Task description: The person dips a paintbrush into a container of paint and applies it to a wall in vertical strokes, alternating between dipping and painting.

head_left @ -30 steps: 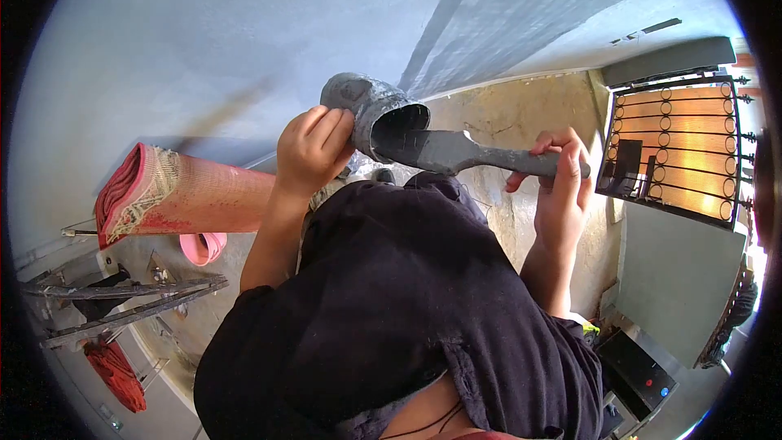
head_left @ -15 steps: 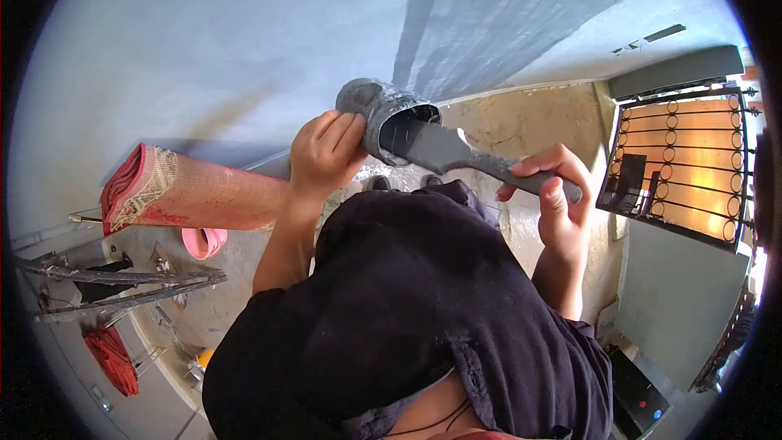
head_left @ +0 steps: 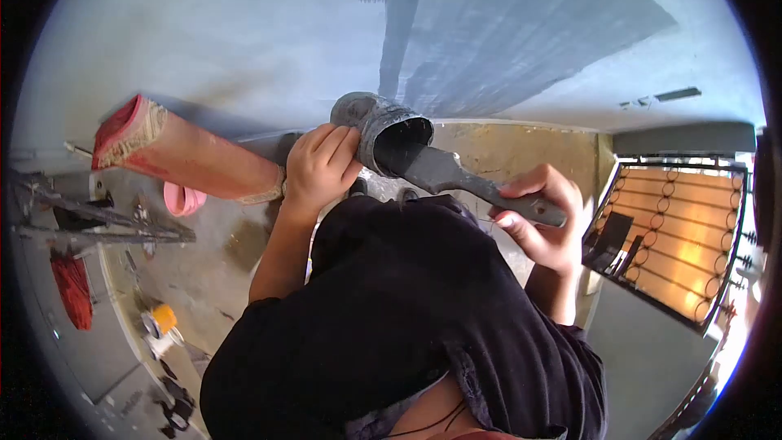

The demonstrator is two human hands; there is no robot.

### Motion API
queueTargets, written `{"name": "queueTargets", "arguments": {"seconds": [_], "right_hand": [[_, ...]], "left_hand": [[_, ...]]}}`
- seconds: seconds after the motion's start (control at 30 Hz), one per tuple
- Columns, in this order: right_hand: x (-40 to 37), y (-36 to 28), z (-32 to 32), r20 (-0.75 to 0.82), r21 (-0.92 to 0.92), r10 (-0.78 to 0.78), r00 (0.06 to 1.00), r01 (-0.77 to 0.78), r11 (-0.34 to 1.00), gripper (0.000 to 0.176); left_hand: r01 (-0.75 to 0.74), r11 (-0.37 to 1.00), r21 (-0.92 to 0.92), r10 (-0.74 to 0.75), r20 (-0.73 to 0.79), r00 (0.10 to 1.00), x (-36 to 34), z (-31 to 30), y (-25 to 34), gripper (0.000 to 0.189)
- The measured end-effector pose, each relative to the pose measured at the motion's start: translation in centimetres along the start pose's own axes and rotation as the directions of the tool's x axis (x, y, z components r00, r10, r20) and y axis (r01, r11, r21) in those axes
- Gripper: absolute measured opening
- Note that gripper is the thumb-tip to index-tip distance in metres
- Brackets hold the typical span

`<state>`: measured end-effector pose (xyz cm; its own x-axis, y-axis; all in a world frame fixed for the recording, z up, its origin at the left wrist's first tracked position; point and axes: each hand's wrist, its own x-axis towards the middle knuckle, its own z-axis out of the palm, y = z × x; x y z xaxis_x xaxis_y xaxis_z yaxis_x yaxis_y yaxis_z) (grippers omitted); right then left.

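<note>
My left hand (head_left: pixel 322 167) grips the side of a paint-smeared can (head_left: pixel 371 118), which is tilted with its mouth toward the right. A grey paintbrush (head_left: pixel 481 187) reaches into that mouth. Its bristle end is hidden inside the can. My right hand (head_left: pixel 544 216) is closed around the brush handle, thumb below and fingers above. Ahead of both hands stands a pale wall (head_left: pixel 244 41), partly covered by a darker grey painted patch (head_left: pixel 521 33).
A rolled red carpet (head_left: pixel 204 151) leans at the left, with a pink ring-like object (head_left: pixel 183 199) beneath it. Farther left is a dark metal frame (head_left: pixel 98 216) near a red cloth (head_left: pixel 72 287). At the right is a barred window (head_left: pixel 668 236).
The brush has gone a little deeper into the can, and my right hand has moved slightly left and down with it. The head view has shifted. My left hand keeps its hold.
</note>
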<state>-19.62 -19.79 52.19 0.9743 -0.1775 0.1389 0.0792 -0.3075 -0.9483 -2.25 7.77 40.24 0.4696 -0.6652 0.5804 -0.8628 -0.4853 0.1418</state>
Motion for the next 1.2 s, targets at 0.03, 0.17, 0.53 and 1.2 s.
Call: {"name": "queueTargets", "arguments": {"seconds": [0.03, 0.17, 0.53, 1.2], "right_hand": [[0.0, 0.3, -0.4, 0.031, -0.014, 0.016, 0.999, -0.015, 1.000, 0.032], [1.1, 1.2, -1.3, 0.161, -0.019, -0.033, 0.986, 0.036, 0.999, 0.028], [1.0, 2.1, -1.9, 0.049, 0.228, -0.109, 0.993, 0.095, 0.969, 0.036], [0.6, 5.6, 13.8, -0.328, 0.868, 0.373, 0.868, 0.121, 0.481, 0.047]], "left_hand": [[0.016, 1.000, 0.002, -0.016, 0.002, 1.000, -0.3, 0.2, 0.5, 0.041], [0.071, 0.997, 0.034, -0.071, 0.002, 0.997, -0.9, 0.4, 3.1, 0.037], [0.096, 0.993, 0.068, -0.101, 0.062, 0.993, -0.6, -1.4, 2.5, 0.035], [0.085, 0.985, -0.147, -0.079, 0.052, 0.996, -1.5, -2.6, -12.4, 0.032]]}}
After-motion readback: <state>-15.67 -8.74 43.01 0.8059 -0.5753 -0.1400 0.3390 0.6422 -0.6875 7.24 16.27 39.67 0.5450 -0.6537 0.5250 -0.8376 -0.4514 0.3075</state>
